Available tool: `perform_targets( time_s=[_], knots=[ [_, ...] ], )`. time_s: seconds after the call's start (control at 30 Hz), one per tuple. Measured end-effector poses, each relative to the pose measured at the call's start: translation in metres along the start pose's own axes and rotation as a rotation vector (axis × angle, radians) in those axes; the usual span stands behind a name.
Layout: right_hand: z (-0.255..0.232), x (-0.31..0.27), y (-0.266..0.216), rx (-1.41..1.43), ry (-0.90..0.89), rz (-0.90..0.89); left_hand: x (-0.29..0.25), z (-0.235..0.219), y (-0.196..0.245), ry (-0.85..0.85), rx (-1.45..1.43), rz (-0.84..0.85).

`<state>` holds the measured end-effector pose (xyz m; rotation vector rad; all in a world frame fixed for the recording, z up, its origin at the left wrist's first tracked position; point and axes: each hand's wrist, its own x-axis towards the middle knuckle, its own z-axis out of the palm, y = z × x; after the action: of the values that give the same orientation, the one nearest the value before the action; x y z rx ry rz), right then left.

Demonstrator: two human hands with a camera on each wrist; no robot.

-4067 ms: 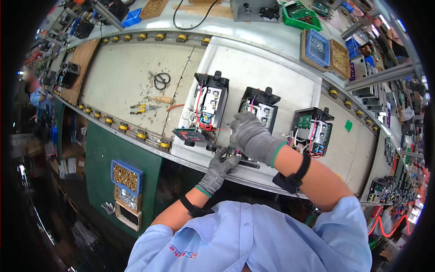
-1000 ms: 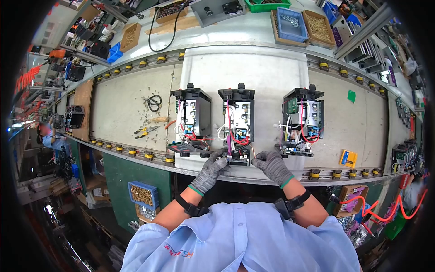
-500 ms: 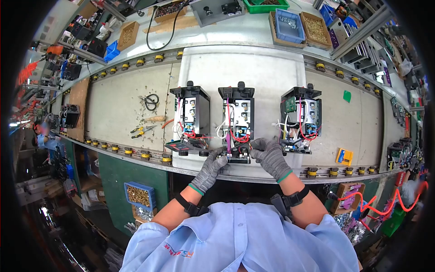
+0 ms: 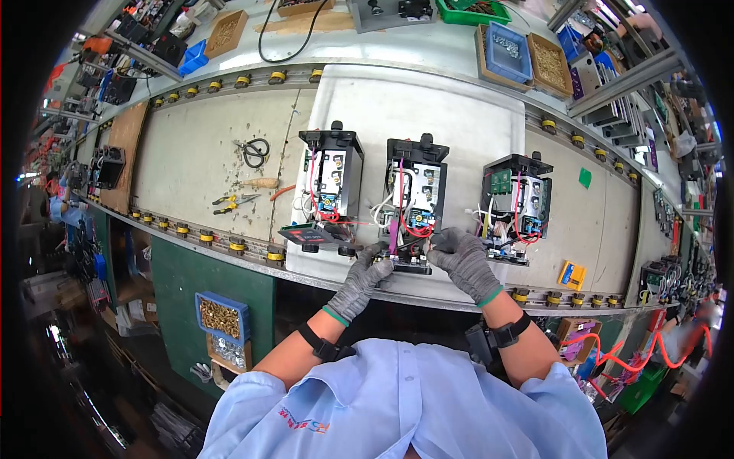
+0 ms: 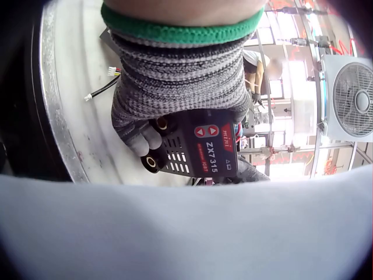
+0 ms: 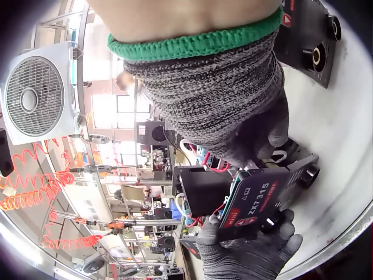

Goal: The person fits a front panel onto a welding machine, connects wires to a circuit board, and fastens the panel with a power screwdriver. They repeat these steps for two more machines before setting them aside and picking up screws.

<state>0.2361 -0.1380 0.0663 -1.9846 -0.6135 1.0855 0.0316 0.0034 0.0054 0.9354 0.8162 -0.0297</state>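
Both hands wear grey knit gloves with green cuffs. They work at the near end of the middle welding machine (image 4: 417, 187), a black-framed unit with exposed circuit boards and wires. Its front panel (image 5: 204, 146), printed "ZX7 315", has round brass-lined sockets. My left hand (image 4: 359, 283) grips the panel's left end, thumb beside the sockets in the left wrist view. At the opposite end, my right hand (image 4: 466, 268) pinches a wire behind the panel, its fingertips partly hidden. In the right wrist view, the panel (image 6: 262, 201) stands tilted, with red and white wires behind it.
Similar units stand left (image 4: 332, 183) and right (image 4: 516, 203) on the white board (image 4: 428, 99). Yellow-handled pliers (image 4: 233, 203), scissors (image 4: 254, 153) and a wooden-handled tool (image 4: 260, 183) lie left. Rollers (image 4: 237, 244) line the bench edge. A yellow object (image 4: 571, 274) lies right.
My right hand, raised over the middle unit in the oldest frame, has come down to the panel's right end. My left hand stays on the panel. The head view has turned slightly.
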Motion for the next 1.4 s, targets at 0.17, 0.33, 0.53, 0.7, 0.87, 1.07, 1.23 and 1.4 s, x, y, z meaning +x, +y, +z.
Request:
perform_targets(
  time_s=[0.17, 0.33, 0.53, 0.7, 0.87, 1.07, 1.23, 1.4],
  knots=[
    [-0.007, 0.002, -0.002, -0.025, -0.056, -0.027, -0.002, 0.003, 0.006, -0.003, 0.019, 0.028],
    [-0.008, 0.004, -0.003, -0.223, -0.090, -0.085, -0.002, 0.005, 0.004, 0.009, -0.008, 0.020],
    [0.004, -0.002, 0.009, 0.099, -0.052, -0.073, -0.001, 0.006, 0.002, 0.024, -0.029, 0.016],
    [0.011, 0.000, 0.013, 0.115, -0.064, -0.006, -0.005, 0.010, 0.007, 0.009, -0.046, 0.068],
    [0.003, 0.003, 0.007, 0.002, -0.098, -0.007, -0.003, 0.009, 0.000, -0.002, -0.082, 0.062],
    [-0.001, 0.004, -0.005, 0.021, -0.121, 0.012, 0.002, 0.009, -0.010, 0.020, -0.042, 0.161],
    [0.000, 0.006, -0.004, 0.214, -0.144, 0.096, 0.004, 0.010, -0.016, 0.012, -0.144, 0.146],
    [0.000, 0.009, 0.005, 0.251, -0.148, 0.118, 0.003, 0.008, -0.013, 0.005, -0.169, 0.126]
  ],
)
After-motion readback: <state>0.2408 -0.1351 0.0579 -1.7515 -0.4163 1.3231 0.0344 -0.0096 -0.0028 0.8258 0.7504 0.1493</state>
